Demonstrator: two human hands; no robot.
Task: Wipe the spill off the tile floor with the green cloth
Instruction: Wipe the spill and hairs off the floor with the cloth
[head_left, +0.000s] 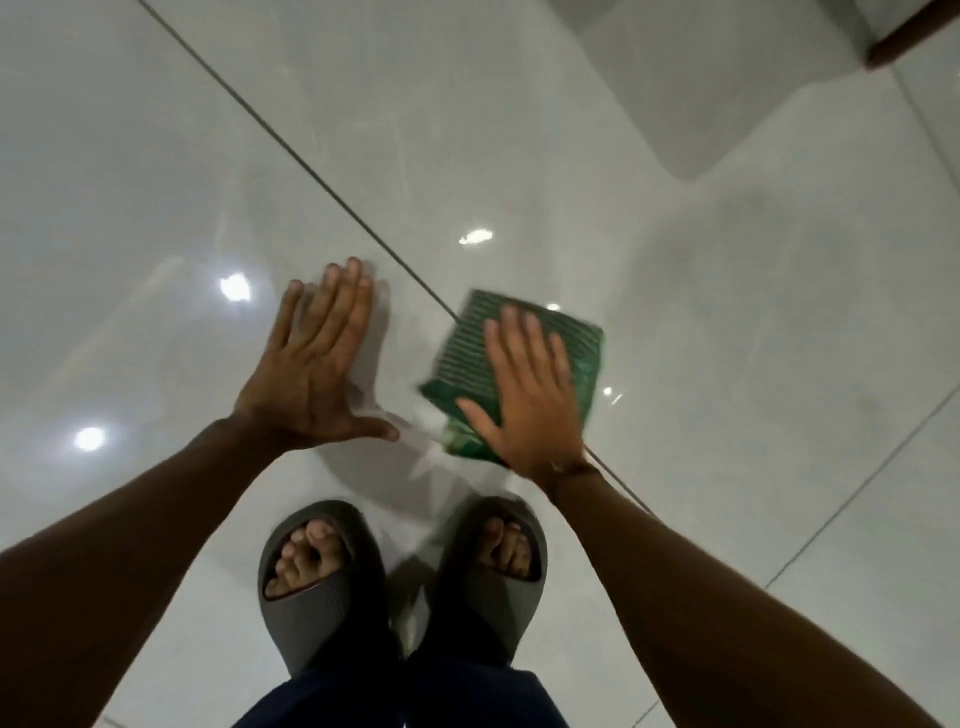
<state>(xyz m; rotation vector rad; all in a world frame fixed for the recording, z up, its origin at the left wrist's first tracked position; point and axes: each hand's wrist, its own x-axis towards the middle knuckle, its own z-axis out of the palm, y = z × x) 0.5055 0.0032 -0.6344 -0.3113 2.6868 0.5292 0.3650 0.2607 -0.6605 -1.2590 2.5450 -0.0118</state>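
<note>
Our right hand (524, 395) lies flat, grip released, on the green cloth (519, 374), frame centre. Left hand (317, 364) splayed flat on tile floor (156, 208) beside it.

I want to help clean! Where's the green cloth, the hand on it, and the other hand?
green cloth (470, 332): head view, striped top part.
right hand (524, 400): head view, back of hand.
left hand (311, 374): head view, back of hand.

Ahead of and to the right of the right grip (524, 395), pressed flat on the green cloth (582, 358), bare tile floor (727, 312) lies open. To its left the left grip (311, 364) blocks; behind it stand two grey slippers (322, 577).
</note>
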